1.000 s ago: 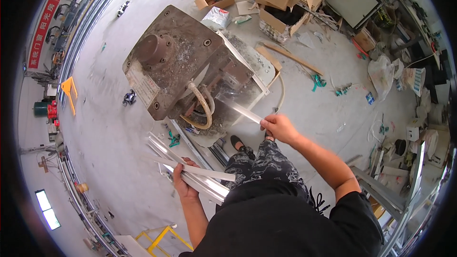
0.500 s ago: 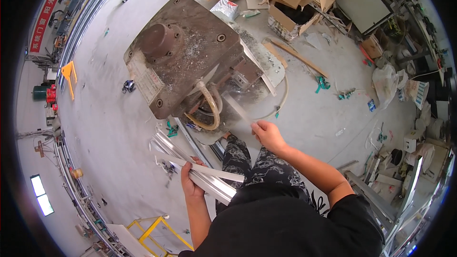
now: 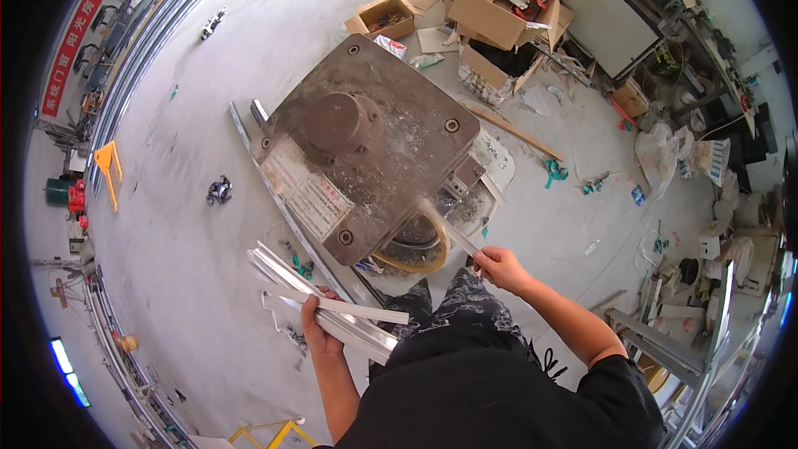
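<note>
Several long pale metal profiles (image 3: 356, 333) lie bundled in my left hand (image 3: 318, 326), its fingers wrapped round them and one flatter strip crossing on top. My right hand (image 3: 501, 269) pinches the near end of a single thin profile (image 3: 462, 239). That piece slants forward to the front of a heavy brown machine (image 3: 399, 129), beside a looped clear hose (image 3: 446, 259). Its far end is hidden by the machine's top plate, so whether it touches anything there I cannot tell. Metal chips and dust cover the plate.
Open cardboard boxes (image 3: 496, 17) stand beyond the machine at the far right, near a wooden slat (image 3: 519, 135). Long metal bars (image 3: 287, 208) lie along the machine's left side. A yellow frame (image 3: 287, 435) stands at the lower left. Green scraps (image 3: 555, 171) litter the floor.
The view has shifted, so the machine appears lower and further right. The right hand's profile has gone in toward the machine, with less of it showing. My left hand keeps its bundle.
</note>
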The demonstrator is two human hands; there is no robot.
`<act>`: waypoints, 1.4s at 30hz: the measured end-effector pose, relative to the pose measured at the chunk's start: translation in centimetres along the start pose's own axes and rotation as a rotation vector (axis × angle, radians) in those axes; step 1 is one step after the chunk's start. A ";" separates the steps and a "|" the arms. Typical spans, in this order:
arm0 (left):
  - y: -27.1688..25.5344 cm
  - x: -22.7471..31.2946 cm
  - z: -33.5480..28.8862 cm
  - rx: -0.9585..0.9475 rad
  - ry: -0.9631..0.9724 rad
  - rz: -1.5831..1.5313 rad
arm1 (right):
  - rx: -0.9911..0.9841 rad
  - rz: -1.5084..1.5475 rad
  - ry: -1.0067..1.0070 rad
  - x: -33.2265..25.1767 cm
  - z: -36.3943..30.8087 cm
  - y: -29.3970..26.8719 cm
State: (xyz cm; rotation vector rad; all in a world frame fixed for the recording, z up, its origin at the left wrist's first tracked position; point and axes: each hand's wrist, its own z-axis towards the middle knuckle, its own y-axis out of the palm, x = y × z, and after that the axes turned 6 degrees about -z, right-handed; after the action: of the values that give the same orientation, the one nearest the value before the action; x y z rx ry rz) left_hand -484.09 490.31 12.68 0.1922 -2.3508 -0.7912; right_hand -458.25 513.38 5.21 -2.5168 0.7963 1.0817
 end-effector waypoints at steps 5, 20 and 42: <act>1.2 2.1 1.4 -0.027 0.041 0.005 | 0.019 0.011 0.011 -0.3 -0.3 0.1; 2.0 -5.9 -4.5 -0.033 -0.021 0.014 | 0.007 -0.142 -0.173 0.0 -1.7 0.2; -0.4 -11.8 -9.7 -0.014 -0.004 -0.188 | 0.072 -0.142 -0.206 3.5 -4.3 -0.9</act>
State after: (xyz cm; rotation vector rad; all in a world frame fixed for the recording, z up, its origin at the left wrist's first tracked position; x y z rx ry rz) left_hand -468.87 489.00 12.14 0.4106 -2.3543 -0.8974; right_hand -453.28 510.79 5.55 -2.3164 0.5806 1.2150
